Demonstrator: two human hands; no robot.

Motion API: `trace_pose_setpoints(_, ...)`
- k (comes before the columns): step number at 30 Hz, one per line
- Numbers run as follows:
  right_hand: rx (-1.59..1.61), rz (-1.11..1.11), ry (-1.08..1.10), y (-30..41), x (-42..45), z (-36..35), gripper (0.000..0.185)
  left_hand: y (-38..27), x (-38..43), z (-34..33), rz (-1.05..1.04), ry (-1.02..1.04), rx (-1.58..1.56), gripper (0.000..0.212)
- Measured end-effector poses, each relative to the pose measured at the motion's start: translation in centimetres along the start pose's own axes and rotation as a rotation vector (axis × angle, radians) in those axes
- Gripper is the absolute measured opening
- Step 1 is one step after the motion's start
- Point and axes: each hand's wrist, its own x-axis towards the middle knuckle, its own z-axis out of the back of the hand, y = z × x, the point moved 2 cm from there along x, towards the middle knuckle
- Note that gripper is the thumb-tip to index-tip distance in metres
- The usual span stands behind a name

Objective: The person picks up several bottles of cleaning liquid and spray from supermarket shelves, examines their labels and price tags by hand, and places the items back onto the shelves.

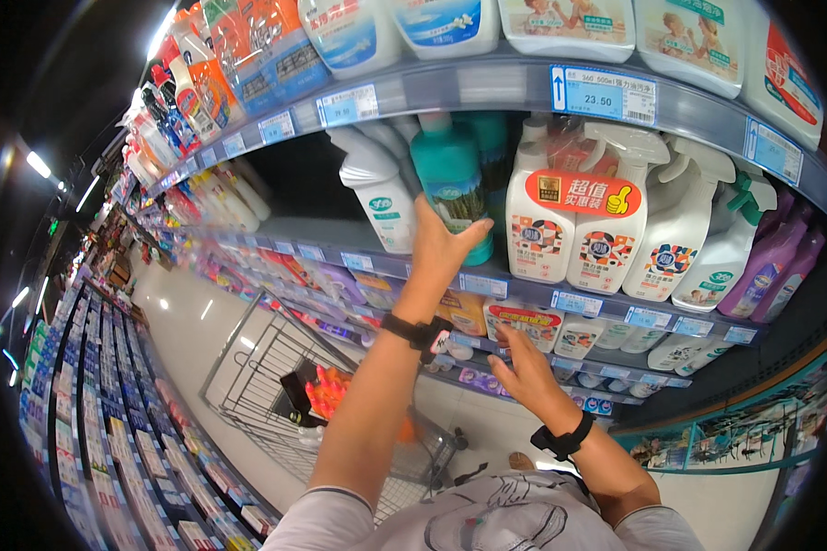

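Observation:
My left hand (pixel 444 241) reaches onto the middle shelf and grips the lower part of a teal plastic bottle (pixel 448 162), with the thumb across its front. The bottle is upright, and a similar teal one stands behind it. Just to its left is a white cleaner bottle (pixel 384 200) with a grey cap. My right hand (pixel 524 368) hangs lower, its fingers apart and nothing in it, in front of the shelf below. White trigger spray bottles (pixel 606 227), some joined by a red band, stand to the right of the teal bottle.
A wire shopping cart (pixel 248 392) holding orange bottles (pixel 327 392) stands below on the left. The edge of the upper shelf (pixel 455 86) runs just above the teal bottle. Purple bottles (pixel 775 265) stand at the right end, and another stocked shelf (pixel 110 427) lines the aisle's far side.

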Motion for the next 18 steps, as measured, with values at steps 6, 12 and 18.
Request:
trace_pose_setpoints(6,0.043,-0.047,0.117,0.5,-0.6,-1.5,0.055,-0.7,-0.5,0.1,-0.009,-0.032,0.01,0.088)
trace_pose_setpoints(12,0.052,-0.004,0.175,-0.1,-1.3,-2.8,0.054,0.5,-1.6,0.2,-0.099,-0.093,0.068,0.087)
trace_pose_setpoints(18,0.066,-0.187,0.171,-3.5,-4.6,-0.7,0.054,2.1,-2.5,8.7,-0.038,-0.26,-0.154,0.057)
